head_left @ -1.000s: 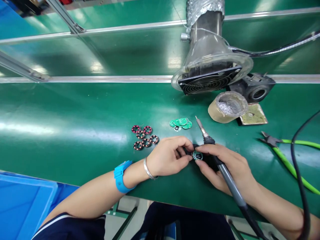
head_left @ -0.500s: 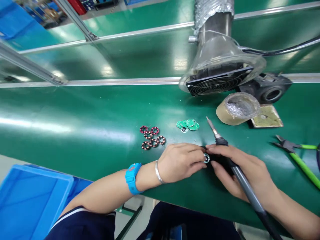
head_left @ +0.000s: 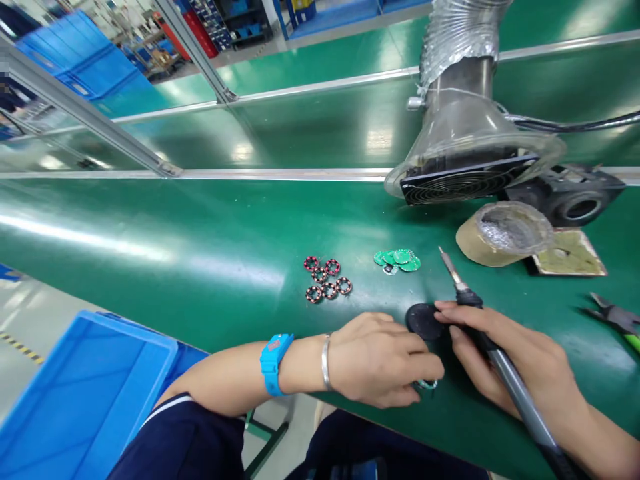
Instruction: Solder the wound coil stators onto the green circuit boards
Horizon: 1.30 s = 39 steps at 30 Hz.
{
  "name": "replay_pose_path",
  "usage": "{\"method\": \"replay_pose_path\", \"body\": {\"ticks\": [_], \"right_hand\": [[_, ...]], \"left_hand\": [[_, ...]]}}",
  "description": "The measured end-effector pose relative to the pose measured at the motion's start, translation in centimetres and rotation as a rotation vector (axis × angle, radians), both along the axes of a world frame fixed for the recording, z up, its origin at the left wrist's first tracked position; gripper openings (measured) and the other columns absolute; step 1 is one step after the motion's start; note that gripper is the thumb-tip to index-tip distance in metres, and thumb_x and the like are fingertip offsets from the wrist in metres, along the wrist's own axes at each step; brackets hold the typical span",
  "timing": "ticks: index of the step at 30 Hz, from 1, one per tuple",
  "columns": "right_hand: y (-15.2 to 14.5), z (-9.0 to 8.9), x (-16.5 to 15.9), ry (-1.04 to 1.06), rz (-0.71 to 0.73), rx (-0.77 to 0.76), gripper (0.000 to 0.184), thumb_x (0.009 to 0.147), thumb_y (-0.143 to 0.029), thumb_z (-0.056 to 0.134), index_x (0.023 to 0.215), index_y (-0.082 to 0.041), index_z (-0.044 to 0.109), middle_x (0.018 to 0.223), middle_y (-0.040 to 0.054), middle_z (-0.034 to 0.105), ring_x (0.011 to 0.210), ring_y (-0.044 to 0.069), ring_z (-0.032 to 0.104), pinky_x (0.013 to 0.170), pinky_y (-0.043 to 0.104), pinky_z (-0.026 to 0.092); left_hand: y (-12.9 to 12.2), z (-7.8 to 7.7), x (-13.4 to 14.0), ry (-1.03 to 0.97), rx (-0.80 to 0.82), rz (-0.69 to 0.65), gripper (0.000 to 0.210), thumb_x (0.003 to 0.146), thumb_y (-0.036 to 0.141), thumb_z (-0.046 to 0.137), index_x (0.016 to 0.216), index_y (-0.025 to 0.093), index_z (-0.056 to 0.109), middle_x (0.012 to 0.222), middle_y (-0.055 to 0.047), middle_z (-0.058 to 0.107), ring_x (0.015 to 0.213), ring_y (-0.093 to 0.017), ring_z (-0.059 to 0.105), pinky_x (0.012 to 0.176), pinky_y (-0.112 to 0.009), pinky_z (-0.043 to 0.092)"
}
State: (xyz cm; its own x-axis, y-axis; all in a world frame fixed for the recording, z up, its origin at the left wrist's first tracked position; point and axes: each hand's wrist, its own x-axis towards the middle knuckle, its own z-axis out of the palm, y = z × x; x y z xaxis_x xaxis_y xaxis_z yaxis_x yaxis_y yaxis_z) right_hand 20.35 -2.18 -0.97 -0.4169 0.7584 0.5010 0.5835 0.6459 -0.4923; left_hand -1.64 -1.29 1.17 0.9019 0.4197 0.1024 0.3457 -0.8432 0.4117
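Left hand (head_left: 380, 363) palm down, fingers (head_left: 424, 366) bent; forearm (head_left: 227, 373) slants in from lower left. Right hand (head_left: 525, 357) curled, thumb (head_left: 475, 367) and forefinger (head_left: 473, 316) apart.

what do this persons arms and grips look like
The left arm has a navy sleeve with a white stripe, a bright blue wristband and a slim silver bangle. The right forearm is bare; no gloves on the left grip or right grip.

soldering iron handle (head_left: 518, 392): smooth grey plastic
soldering iron tip (head_left: 451, 269): dull metal
black disc (head_left: 424, 322): matt, smooth
ring coils (head_left: 322, 291): copper-coloured wire
circuit boards (head_left: 402, 257): smooth, shiny green coating
workbench top (head_left: 215, 293): smooth, glossy
duct (head_left: 465, 40): crinkled, shiny metal foil
bracelet (head_left: 325, 363): polished silvery metal
wristband (head_left: 277, 360): matt blue, rubbery
sleeve (head_left: 190, 440): matt navy cloth
bin (head_left: 100, 387): smooth blue plastic
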Motion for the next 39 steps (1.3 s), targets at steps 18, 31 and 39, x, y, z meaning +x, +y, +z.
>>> {"method": "replay_pose_path", "body": {"ticks": [18, 31, 39], "right_hand": [[-0.3, -0.6, -0.3, 0.075, -0.089, -0.063, 0.033, 0.083, -0.01, 0.052, 0.114, -0.02, 0.057, 0.098, 0.0054, 0.07, 0.08, 0.017, 0.07, 0.07, 0.027, 0.058], [-0.4, -0.9, -0.2, 0.08, -0.064, -0.058, 0.038, 0.08, -0.006, 0.049, 0.114, -0.022, 0.052, 0.103, 0.0054, 0.07, 0.082, 0.015, 0.068, 0.072, 0.027, 0.057], [-0.2, -0.5, -0.4, 0.072, -0.066, -0.073, 0.032, 0.083, -0.008, 0.049, 0.112, -0.022, 0.052, 0.1, 0.0051, 0.07, 0.077, 0.014, 0.067, 0.068, 0.026, 0.055]], "left_hand": [[2.8, 0.4, 0.1, -0.059, 0.074, 0.387, 0.022, 0.084, 0.032, 0.059, 0.098, 0.016, 0.063, 0.088, -0.004, 0.066, 0.082, -0.018, 0.058, 0.079, -0.032, 0.047], [2.4, -1.7, 1.3, -0.207, -0.047, 0.357, 0.023, 0.083, 0.032, 0.066, 0.096, 0.015, 0.06, 0.085, -0.004, 0.064, 0.077, -0.016, 0.06, 0.072, -0.028, 0.052], [4.5, -1.4, 0.0, -0.351, 0.035, -0.018, 0.012, 0.091, 0.013, 0.053, 0.089, 0.019, 0.064, 0.088, -0.003, 0.069, 0.082, -0.013, 0.062, 0.077, -0.025, 0.051]]}}
